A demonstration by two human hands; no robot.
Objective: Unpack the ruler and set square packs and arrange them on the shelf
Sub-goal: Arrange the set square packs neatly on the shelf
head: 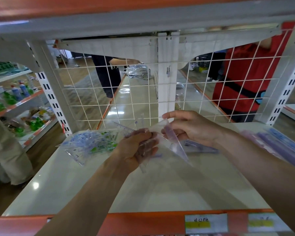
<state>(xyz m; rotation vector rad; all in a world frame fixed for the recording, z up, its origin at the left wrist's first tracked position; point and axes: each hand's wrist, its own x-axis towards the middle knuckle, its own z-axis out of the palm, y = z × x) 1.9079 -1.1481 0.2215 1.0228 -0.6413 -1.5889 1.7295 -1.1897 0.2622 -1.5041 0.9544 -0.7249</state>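
Note:
My left hand [136, 150] grips a bundle of clear rulers and set squares [126, 129] together with their clear printed wrapper [90, 144], which trails to the left over the white shelf [143, 188]. My right hand [191, 128] pinches a clear purple-tinted set square [174, 143] by its upper corner; the piece slants down toward me between the two hands. More purple ruler pieces [199, 147] lie flat on the shelf just behind my right wrist.
A white wire grid [143, 92] closes the shelf's back. Purple ruler packs [279, 143] lie at the right. Orange front edge carries price labels [206, 223]. People stand beyond the grid and at left; bottles fill a left rack [17, 97].

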